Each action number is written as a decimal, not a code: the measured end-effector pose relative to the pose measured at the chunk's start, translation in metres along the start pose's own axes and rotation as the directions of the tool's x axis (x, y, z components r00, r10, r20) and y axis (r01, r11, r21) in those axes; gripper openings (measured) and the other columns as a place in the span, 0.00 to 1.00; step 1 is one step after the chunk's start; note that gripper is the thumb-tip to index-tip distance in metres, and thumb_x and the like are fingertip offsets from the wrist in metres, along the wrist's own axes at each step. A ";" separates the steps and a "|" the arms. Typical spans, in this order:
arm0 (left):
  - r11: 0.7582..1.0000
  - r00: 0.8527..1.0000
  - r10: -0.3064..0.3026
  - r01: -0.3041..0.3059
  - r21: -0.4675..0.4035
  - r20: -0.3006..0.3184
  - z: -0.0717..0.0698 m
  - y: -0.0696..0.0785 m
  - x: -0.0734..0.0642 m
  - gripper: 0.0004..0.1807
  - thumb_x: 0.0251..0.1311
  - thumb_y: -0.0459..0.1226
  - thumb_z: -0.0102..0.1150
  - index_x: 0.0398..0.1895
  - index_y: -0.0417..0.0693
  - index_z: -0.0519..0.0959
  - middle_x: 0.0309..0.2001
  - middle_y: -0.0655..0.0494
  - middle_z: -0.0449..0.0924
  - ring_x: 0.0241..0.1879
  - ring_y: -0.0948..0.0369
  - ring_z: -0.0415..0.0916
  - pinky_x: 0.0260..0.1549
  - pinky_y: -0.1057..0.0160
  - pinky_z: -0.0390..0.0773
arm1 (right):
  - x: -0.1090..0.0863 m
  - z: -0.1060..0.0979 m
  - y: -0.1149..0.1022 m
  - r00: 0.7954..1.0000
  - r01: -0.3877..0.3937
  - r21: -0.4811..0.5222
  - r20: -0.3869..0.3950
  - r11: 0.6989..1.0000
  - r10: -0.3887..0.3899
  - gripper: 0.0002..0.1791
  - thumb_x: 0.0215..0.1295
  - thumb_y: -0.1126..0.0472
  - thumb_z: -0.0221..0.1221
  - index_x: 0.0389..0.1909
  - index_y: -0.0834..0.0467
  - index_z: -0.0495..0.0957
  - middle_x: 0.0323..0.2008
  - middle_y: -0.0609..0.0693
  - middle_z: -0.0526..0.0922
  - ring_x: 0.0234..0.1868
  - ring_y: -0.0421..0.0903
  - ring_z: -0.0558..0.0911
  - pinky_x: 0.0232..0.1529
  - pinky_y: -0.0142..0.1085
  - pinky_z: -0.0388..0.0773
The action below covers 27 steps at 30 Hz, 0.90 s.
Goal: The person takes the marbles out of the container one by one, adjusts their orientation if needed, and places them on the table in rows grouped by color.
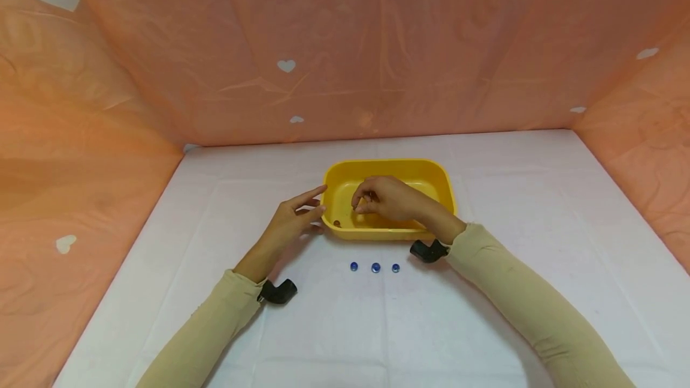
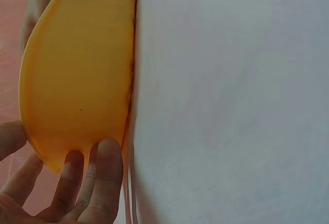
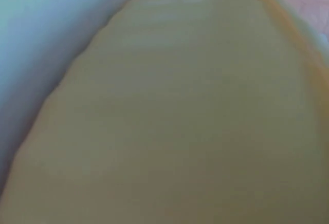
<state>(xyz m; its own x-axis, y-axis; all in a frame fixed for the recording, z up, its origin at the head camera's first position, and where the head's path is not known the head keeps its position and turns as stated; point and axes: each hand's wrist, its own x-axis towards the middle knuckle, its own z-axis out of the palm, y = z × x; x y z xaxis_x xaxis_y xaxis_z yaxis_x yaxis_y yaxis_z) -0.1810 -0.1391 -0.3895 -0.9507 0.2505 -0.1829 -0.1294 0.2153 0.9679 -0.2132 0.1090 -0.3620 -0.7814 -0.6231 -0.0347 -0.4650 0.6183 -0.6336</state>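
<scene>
A yellow plastic tub (image 1: 389, 233) stands on the white-covered table. My left hand (image 1: 288, 223) is at its left end, fingers mostly straight, with fingertips touching the rim and outer wall. The left wrist view shows these fingertips (image 2: 109, 154) against the tub's side. Inside the tub, my right hand (image 1: 390, 197) has its index finger bent toward the thumb; a small dark piece seems pinched at the tips, mostly hidden. A brown marble (image 1: 336, 223) lies in the tub's front left corner. The front wall (image 3: 169, 111) of the tub fills the right wrist view.
In front of the tub, a blue marble (image 1: 353, 266), a second blue marble (image 1: 375, 267) and a third blue marble (image 1: 396, 268) lie in a row on the white cloth (image 1: 323, 340). Orange sheeting (image 1: 345, 94) with white hearts encloses the table's back and sides.
</scene>
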 end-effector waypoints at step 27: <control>1.000 1.000 -0.016 0.016 -0.010 0.001 0.000 -0.002 0.005 0.29 0.69 0.37 0.59 0.72 0.58 0.69 0.59 0.42 0.68 0.43 0.62 0.78 0.44 0.61 0.87 | -0.068 -0.010 -0.012 0.969 0.149 -0.112 -0.182 0.982 -0.168 0.09 0.61 0.59 0.68 0.43 0.50 0.84 0.37 0.44 0.78 0.34 0.38 0.73 0.34 0.30 0.75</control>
<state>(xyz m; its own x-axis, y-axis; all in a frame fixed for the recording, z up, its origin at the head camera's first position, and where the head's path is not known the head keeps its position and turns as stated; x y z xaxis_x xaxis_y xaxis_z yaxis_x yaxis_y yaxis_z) -0.1858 -0.1382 -0.3920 -0.9482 0.2481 -0.1983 -0.1472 0.2101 0.9665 -0.1589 0.1483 -0.3443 -0.7547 -0.6204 0.2133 -0.6200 0.5682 -0.5411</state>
